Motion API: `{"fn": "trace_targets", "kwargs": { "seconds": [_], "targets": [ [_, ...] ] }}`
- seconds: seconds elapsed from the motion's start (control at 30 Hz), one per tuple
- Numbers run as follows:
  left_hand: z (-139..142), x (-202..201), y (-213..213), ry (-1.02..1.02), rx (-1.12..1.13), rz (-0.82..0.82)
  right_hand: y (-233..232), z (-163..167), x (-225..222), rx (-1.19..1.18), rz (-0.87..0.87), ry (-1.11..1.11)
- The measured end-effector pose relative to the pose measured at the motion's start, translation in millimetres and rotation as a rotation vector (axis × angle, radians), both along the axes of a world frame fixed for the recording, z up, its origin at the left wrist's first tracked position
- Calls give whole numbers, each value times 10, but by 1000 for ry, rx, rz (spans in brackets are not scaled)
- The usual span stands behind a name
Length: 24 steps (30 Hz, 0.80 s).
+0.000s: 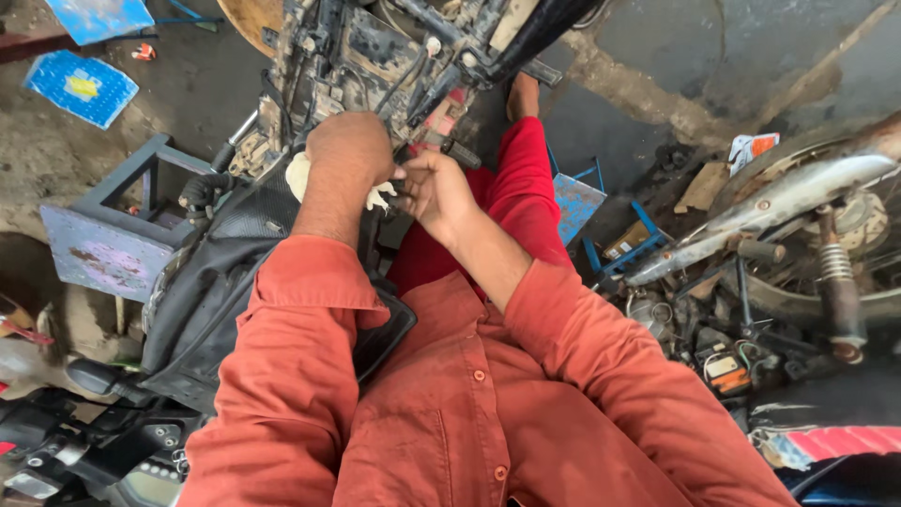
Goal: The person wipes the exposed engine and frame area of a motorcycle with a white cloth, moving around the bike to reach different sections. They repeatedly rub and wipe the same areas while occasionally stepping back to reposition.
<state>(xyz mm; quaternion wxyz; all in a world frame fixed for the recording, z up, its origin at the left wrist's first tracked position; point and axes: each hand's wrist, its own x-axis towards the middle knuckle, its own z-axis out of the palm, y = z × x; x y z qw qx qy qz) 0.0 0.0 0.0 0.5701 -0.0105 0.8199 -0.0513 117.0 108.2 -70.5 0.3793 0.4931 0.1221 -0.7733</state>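
White rag (302, 176) bunched under left hand (349, 145), fingers closed around it, pressed against grimy motorcycle frame (375, 52). Right hand (434, 188) just beside, fingertips pinched together on a small dark part; which part, cannot tell. Blue crate (601, 246) right of the red trouser leg (521, 183) holds a small cardboard box (627, 239). Chrome exhaust pipe (779, 202) lies beyond it.

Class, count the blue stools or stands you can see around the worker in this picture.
2: a grey-blue stool on the ground beside the left hand, and a blue one under the red-trousered leg. Clutter may hide others.
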Motion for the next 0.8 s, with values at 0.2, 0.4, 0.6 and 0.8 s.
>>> {"fn": "trace_targets", "kwargs": {
  "seconds": [0.2,0.4,0.6,0.8],
  "targets": [
    [-82,-37,-33,-16,19,20,-261,-110,-120,124,-19,-78],
    [-135,-143,-56,-24,52,0,-294,-215,-11,188,-141,-67],
    [-203,-134,-40,-5,88,33,104,-270,-25,521,416,548],
    [-280,-75,-3,118,157,117,580,-47,-619,1063,681,1206]
  ]
}}
